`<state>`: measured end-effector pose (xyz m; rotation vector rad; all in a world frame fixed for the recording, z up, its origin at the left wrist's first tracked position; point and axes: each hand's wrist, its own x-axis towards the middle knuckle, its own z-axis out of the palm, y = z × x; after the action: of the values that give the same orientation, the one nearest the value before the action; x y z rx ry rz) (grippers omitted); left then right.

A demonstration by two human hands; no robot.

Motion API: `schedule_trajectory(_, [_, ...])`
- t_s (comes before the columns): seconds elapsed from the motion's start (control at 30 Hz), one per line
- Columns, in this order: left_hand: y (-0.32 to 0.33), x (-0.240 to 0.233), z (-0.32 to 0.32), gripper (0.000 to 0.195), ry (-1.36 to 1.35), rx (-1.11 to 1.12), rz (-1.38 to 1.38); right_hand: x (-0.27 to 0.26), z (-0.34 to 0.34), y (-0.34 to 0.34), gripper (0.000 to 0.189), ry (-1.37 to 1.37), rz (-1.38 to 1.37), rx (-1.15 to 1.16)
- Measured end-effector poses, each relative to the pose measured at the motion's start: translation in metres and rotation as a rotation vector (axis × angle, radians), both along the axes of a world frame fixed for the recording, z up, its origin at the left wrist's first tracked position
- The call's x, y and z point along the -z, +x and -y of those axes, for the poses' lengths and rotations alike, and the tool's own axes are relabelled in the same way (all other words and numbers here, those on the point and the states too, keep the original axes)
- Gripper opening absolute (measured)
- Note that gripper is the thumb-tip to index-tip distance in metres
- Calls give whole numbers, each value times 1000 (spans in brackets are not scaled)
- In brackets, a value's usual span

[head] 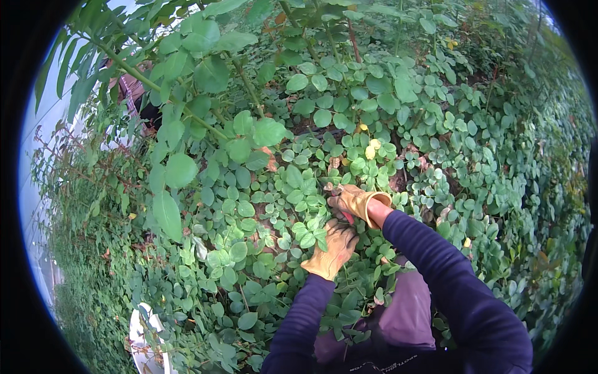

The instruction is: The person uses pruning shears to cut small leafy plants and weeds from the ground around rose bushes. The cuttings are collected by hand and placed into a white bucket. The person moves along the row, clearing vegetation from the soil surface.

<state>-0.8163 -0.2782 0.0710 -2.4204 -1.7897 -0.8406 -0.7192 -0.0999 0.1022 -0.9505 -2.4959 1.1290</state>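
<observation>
A tan leather work glove covers my right hand [356,202], which is closed around a red-handled tool [347,217]. It looks like pruning shears, but leaves and fingers hide most of it. Just below and to the left is my left hand [332,248], gloved the same way, with its fingers curled down among the stems. What lies under those fingers is hidden. Both hands are low in a dense bed of rose-like plants, with a leafy shoot [306,231] beside the left glove. Yellow leaves [372,149] show a little beyond the right hand.
A thick leafy cane [187,110] arches across the upper left, close to the camera. At the lower left stands a white container [149,353], partly covered by foliage. Another person [135,89] is partly visible behind leaves at the upper left. Dry brown leaves [270,159] lie among the stems.
</observation>
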Motion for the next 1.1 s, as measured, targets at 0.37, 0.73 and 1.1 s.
schedule_trajectory(0.37, [16,38,63,32,-119,-93,-52,56,-3,10,23,-396,-241,-106])
schedule_trajectory(0.73, [30,36,78,37,-138,-59,-186,94,52,22,25,-167,150,-9])
schedule_trajectory(1.1, [39,170,64,36,-614,-167,88,119,81,12,29,-47,119,156])
